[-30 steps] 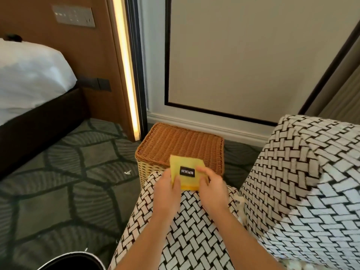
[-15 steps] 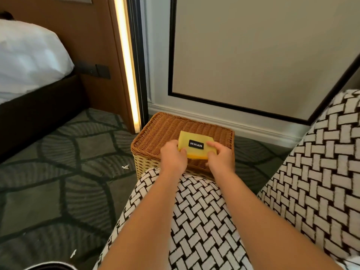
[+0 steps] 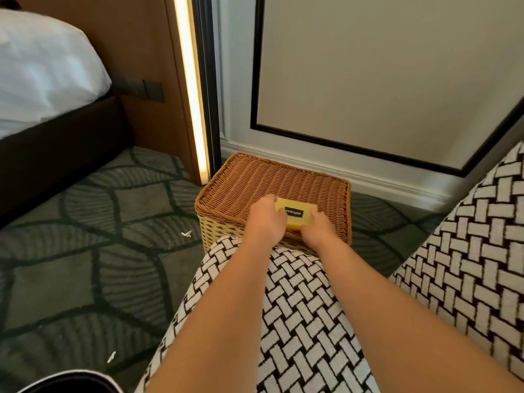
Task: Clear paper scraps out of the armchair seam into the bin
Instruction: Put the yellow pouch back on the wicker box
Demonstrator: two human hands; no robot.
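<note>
A flat yellow packet (image 3: 296, 215) with a small black label is held by both hands in the middle of the frame. Its left end is gripped by the left hand (image 3: 263, 219), with the fingers curled over the edge. Its right end is pinched by the right hand (image 3: 317, 231). The packet is held low over the brown lid of a wicker basket (image 3: 255, 180). It cannot be told if the lid is touched by it. The basket is set on the carpet (image 3: 85, 279), close to the white wall at the top of the frame.

Both bare arms are stretched out over part of the armchair (image 3: 297, 321), which is covered in a black and white woven pattern and fills the lower middle. More of the same pattern is seen at the right edge.

Small white paper scraps (image 3: 186, 234) are seen on the carpet. One is just left of the basket and one is in the lower left. A dark round thing (image 3: 71, 381) with a pale rim is cut off at the bottom left corner. It cannot be told if it is the bin.

A bed (image 3: 56, 154) with white bedding is seen in the upper left. A glowing strip of light (image 3: 190, 89) is set upright beside it.
</note>
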